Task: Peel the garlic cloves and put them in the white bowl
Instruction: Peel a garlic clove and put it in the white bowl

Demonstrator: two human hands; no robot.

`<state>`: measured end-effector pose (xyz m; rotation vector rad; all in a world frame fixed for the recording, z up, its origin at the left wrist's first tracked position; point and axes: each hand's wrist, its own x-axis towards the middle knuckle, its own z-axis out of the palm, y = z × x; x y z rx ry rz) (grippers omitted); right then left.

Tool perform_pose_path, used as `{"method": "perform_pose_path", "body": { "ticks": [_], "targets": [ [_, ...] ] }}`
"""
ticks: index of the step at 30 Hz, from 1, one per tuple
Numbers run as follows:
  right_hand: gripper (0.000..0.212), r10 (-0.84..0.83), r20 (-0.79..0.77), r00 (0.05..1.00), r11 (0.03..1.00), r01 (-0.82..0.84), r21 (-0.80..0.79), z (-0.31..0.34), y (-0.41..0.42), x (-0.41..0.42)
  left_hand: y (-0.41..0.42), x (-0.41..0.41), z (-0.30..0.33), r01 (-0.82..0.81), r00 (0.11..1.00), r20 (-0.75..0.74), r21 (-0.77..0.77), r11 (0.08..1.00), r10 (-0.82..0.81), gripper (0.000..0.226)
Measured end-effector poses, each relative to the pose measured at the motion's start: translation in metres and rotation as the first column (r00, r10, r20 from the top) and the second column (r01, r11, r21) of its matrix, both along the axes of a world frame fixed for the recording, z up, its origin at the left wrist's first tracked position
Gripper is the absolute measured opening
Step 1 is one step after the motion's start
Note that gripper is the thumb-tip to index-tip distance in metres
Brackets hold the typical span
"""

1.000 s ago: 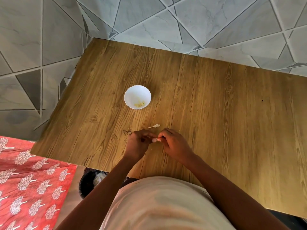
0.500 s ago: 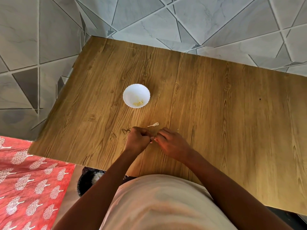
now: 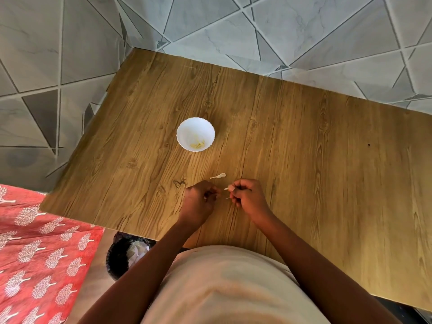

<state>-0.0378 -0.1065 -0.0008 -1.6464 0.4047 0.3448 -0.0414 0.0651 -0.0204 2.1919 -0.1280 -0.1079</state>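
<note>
A small white bowl point(image 3: 195, 134) with a scalloped rim stands on the wooden table point(image 3: 304, 148), holding a few pale peeled garlic pieces point(image 3: 198, 144). Nearer me, my right hand point(image 3: 247, 195) pinches a small garlic clove point(image 3: 227, 188) whose pale tip sticks out to the left. My left hand point(image 3: 200, 199) hovers just left of it with curled fingers; whether it holds a bit of skin is hidden. A pale scrap of garlic skin point(image 3: 218, 176) lies on the table just beyond both hands.
A black bin point(image 3: 126, 254) lined with crumpled plastic stands on the floor under the table's near-left edge. A red patterned cloth point(image 3: 35, 253) covers the floor at left. Grey tiled floor surrounds the table's far side.
My hands were joined over the clove before; now they have pulled a little apart, with the clove staying in my right hand.
</note>
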Motion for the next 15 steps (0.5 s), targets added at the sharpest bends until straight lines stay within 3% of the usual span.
{"method": "perform_pose_path", "body": {
  "ticks": [6, 10, 15],
  "targets": [
    [0.013, 0.094, 0.014, 0.996, 0.99, -0.092, -0.105, -0.01, 0.0, -0.004, 0.003, -0.002, -0.002, 0.038, 0.995, 0.092, 0.047, 0.998, -0.043, 0.031],
    [0.011, 0.106, 0.024, 0.994, 0.988, -0.103, -0.116, -0.01, -0.001, -0.004, 0.003, -0.001, -0.002, 0.027, 0.998, 0.064, -0.013, 1.0, -0.026, 0.016],
    [0.012, 0.134, 0.04, 0.99, 0.98, -0.126, -0.151, -0.012, -0.001, -0.003, -0.001, 0.001, 0.0, 0.007, 1.0, 0.007, -0.05, 0.999, -0.006, 0.013]
  ]
}}
